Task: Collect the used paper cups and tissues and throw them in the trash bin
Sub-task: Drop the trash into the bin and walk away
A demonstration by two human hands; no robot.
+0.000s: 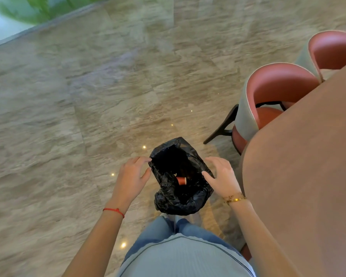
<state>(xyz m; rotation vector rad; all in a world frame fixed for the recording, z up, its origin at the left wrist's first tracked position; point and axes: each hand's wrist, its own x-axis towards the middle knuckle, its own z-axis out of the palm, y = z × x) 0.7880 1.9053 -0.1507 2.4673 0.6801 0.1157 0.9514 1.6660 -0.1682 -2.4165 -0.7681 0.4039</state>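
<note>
Head view: trash bin [180,204] depths dark; paper cup [181,180] partly hidden.

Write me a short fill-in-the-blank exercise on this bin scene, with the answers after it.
1. The trash bin is lined with a ____ plastic bag.
2. The orange paper cup lies ____ the bin.
3. Both hands, left hand and right hand, are open and hold ____.
4. The left wrist wears a ____ string bracelet.

Answers: black; inside; nothing; red
</note>
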